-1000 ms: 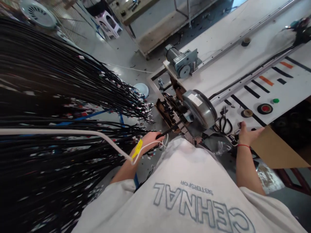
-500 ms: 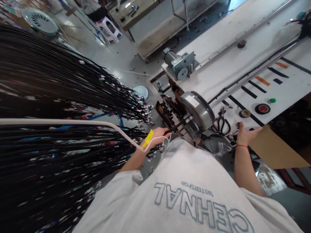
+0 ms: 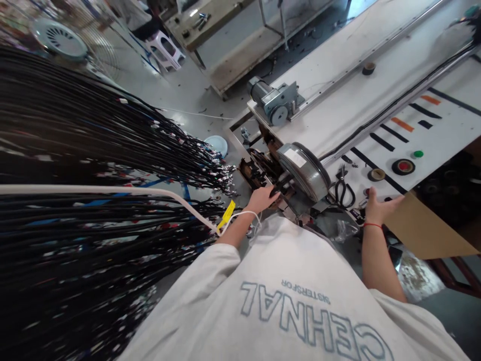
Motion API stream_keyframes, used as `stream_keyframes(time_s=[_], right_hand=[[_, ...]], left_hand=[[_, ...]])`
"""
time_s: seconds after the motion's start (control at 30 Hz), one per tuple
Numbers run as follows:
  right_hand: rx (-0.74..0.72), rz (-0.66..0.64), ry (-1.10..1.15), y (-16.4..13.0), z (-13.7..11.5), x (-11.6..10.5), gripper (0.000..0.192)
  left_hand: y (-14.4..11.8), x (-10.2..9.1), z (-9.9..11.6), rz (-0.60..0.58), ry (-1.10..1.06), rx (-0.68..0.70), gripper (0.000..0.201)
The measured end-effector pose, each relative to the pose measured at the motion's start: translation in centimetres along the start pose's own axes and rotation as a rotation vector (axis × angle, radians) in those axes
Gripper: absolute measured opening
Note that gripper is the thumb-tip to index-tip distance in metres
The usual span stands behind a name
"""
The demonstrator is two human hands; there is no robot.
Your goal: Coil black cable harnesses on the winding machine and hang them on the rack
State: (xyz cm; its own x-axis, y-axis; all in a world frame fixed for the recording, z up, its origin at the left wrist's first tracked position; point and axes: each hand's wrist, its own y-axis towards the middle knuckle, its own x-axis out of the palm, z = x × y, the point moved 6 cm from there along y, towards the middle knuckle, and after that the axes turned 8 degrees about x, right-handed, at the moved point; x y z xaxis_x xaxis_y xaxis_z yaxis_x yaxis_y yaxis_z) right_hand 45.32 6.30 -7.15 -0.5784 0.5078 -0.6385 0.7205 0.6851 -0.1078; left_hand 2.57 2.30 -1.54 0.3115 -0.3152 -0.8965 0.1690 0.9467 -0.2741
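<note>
My left hand [image 3: 263, 199] is closed round the end of a black cable [image 3: 284, 179], close to the side of a round grey taping machine head [image 3: 306, 168]. Beyond that head, the black cable run [image 3: 361, 131] stretches along the rail of the white bench. My right hand [image 3: 379, 206] rests at the bench's front edge with thumb and fingers apart. Its thumb is beside a small dark red button [image 3: 367, 192], and whether it presses it I cannot tell. Black-handled scissors [image 3: 341, 190] lie just left of that hand, near a tape roll [image 3: 376, 174].
Thick bundles of black cables [image 3: 112, 125] hang on the left. A pale bent bar [image 3: 165, 191] with a yellow tag [image 3: 226, 215] crosses near my left arm. A motor [image 3: 272, 100] stands on the bench's far corner. Brown cardboard [image 3: 432, 228] juts out on the right.
My left hand has moved right and slightly up, closer to the round head, with the cable in it. My right hand has stayed at the bench edge.
</note>
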Motion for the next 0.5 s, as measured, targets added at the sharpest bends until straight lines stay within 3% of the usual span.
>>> stream_keyframes(time_s=[0.17,0.33,0.5], right_hand=[[-0.009,-0.001,-0.016,0.0,-0.2,0.0,0.106],[0.004,0.019,-0.010,-0.1,-0.4,-0.2,0.106],[0.034,0.010,-0.012,-0.2,-0.5,-0.2,0.114]], left_hand=[[-0.7,3.7,-3.8,0.050,-0.150,-0.032,0.024],[-1.9,7.7,-8.4,-0.036,-0.246,-0.190,0.013],[-4.5,7.8,-10.7,-0.014,-0.212,-0.279,0.010]])
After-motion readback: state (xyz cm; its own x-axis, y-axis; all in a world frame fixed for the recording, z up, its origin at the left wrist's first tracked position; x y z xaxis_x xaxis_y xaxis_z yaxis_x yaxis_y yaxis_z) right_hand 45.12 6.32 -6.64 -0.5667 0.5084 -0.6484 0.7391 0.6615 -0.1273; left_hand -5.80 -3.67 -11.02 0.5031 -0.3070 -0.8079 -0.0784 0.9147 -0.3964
